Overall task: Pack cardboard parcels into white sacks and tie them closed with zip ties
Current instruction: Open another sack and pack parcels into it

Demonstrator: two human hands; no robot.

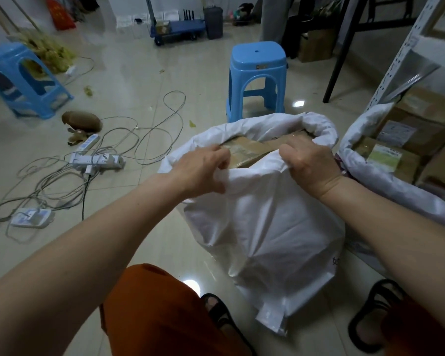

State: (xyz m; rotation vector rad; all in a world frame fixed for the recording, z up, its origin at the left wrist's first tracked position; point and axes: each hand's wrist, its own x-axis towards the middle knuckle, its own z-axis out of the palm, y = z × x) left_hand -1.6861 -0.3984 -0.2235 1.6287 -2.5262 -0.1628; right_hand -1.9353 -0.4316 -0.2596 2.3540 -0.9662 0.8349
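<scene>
While both hands were gripping the near rim of the tall white woven-plastic sack [267, 227], the step in hand seemed to be the gathering of its mouth before tying. The left hand [203, 170] had its fingers curled into a fold of the thin fabric, and the right hand [308, 163] was closed in a fist around the rim a little to the right, so both were clamped on the sack and neither was free. To do this step well, I would judge that the hands should pull the rim up and toward the middle evenly, so that enough loose fabric stands above the load for a zip tie; no zip tie was visible.

Inside the mouth, just behind the fingers, lay the brown flat-topped cardboard parcels [252, 147], filling the sack nearly to the top. Their hard corners could press against the fabric, which looked smooth, slightly shiny and easily creased. The far rim was rolled down into a thick soft ring. The sack stood on the glossy pale tiled floor [144, 73], between the person's feet.

Just beside it on the right stood a second white sack [370, 176], open, with more labelled cardboard boxes inside. Behind stood a light blue moulded plastic stool [257, 70], and well apart to the left lay tangled grey cables with white power strips [95, 160].
</scene>
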